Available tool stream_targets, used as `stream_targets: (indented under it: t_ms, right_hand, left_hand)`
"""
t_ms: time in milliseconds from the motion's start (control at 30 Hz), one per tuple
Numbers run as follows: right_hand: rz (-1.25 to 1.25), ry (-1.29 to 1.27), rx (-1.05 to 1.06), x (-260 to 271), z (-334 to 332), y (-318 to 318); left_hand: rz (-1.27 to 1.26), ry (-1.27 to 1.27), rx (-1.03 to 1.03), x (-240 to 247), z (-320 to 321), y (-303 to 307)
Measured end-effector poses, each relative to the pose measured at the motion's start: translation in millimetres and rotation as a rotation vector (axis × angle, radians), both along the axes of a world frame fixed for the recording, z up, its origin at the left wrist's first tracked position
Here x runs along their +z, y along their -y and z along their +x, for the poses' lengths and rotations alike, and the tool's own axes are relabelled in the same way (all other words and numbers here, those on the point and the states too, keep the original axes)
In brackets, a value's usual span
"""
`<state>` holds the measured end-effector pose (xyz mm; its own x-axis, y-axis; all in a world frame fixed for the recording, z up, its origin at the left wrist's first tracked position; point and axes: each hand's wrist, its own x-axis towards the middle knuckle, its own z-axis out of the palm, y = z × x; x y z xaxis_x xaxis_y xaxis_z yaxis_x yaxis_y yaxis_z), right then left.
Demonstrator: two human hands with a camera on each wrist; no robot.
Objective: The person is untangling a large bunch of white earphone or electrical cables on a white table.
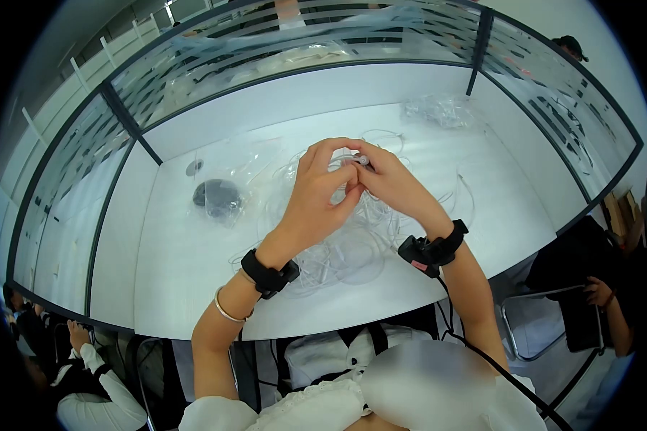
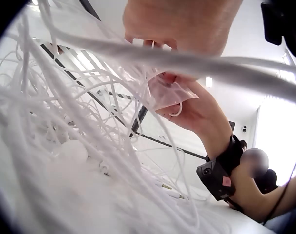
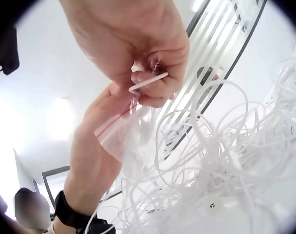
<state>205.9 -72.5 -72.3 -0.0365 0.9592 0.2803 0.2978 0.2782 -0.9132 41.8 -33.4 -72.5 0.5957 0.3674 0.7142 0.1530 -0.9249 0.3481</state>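
Observation:
Both hands meet above the middle of the desk, fingertips together. My left hand (image 1: pixel 312 190) curls its thumb and fingers toward a short white cable (image 1: pixel 348 158), and my right hand (image 1: pixel 391 179) grips that cable from the other side. In the right wrist view the cable (image 3: pixel 150 82) runs across the curled right fingers. A small clear zip bag (image 3: pixel 114 139) with a red seal line hangs below the joined fingers; I cannot tell which hand holds it. Under the hands lies a tangled heap of white cables (image 1: pixel 345 251), with slim plugs (image 2: pixel 172 189) among them.
Left of the heap, a dark round item (image 1: pixel 219 197) lies in clear plastic, with a small grey disc (image 1: pixel 194 167) beyond it. Crumpled clear bags (image 1: pixel 438 110) lie at the back right. Low white panels with striped glass (image 1: pixel 302 90) enclose the desk. Other people sit on both sides.

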Motion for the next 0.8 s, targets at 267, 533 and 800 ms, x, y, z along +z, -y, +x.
stream_targets:
  t_ms: [267, 533, 800]
  right_hand:
    - [-0.094, 0.111, 0.120, -0.9, 20.3, -5.8]
    - [0.099, 0.213, 0.412, 35.8, 27.5, 1.2]
    - [0.245, 0.591, 0.310, 102.5, 3.2, -8.1]
  left_hand:
    - [-0.139, -0.020, -0.202, 2.3, 2.8, 5.5]
    - [-0.708, -0.341, -0.242, 36.7, -40.0, -29.6]
    - [-0.905, -0.145, -0.352, 38.3, -33.8, -15.9]
